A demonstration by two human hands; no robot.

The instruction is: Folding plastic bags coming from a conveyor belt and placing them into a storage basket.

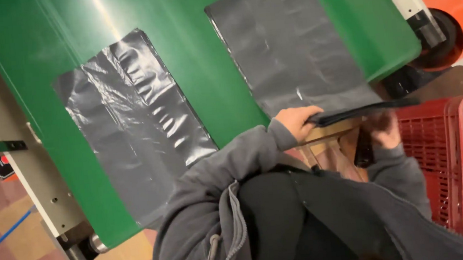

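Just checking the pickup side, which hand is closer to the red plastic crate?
Right. The right hand sits against the red crate, at its near wall. The left hand grips the stack of black bags, farther from the crate.

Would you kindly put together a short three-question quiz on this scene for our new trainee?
1. True or false: two flat black plastic bags lie on the green conveyor belt.
2. Which hand grips the near end of the stack of black bags? A) left hand B) right hand C) neither
3. Fill in: the crate beside the right hand is ___ in colour.

Key
1. True: one black bag lies wrinkled, the other black bag lies smoother.
2. A: the left hand pinches the stack's end, while the right hand is blurred at its far part.
3. Red: the plastic crate has a lattice wall.
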